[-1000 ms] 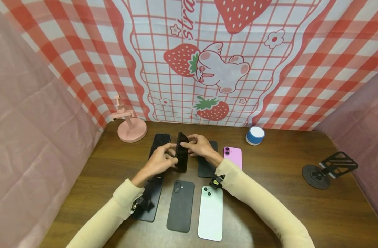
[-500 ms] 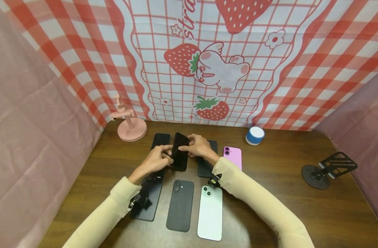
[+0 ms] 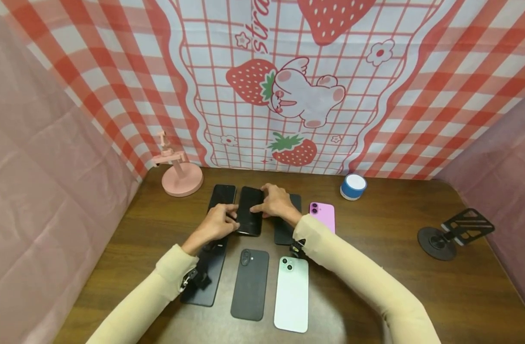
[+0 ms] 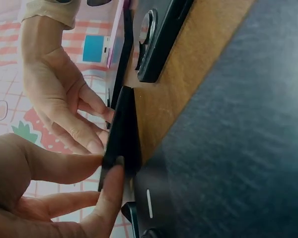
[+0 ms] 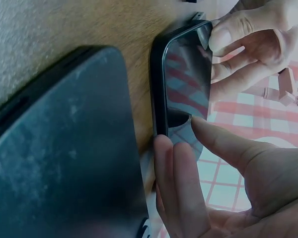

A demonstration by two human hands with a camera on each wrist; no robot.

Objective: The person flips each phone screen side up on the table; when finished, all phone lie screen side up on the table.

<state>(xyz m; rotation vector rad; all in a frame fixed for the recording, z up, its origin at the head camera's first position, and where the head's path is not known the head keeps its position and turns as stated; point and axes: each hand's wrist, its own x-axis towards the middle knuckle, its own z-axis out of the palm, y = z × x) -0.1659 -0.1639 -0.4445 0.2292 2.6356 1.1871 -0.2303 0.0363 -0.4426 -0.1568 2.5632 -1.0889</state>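
Observation:
A black smartphone [image 3: 248,203] lies nearly flat at the table's middle, glossy screen up, tilted slightly off the wood in the left wrist view. At its left edge my left hand [image 3: 217,223] pinches it between thumb and fingers. My right hand [image 3: 279,203] holds the opposite edge, thumb on the screen and fingers along the side, as the right wrist view shows. Beneath the left wrist lies a large dark phone [image 3: 211,282], and another dark phone [image 3: 223,193] is beyond it. A further dark phone [image 3: 284,233] is partly hidden under my right hand.
Nearer me are a dark grey phone [image 3: 249,286] and a pale green phone [image 3: 291,296], both backs up. A pink phone [image 3: 323,215] lies to the right. Around them stand a pink phone stand [image 3: 182,179], a blue-and-white cylinder [image 3: 353,187] and a black phone stand [image 3: 439,242].
Both hands have lowered the black phone from a near-upright tilt to almost flat, its screen turning upward. The left hand has shifted slightly left; the other phones stay put.

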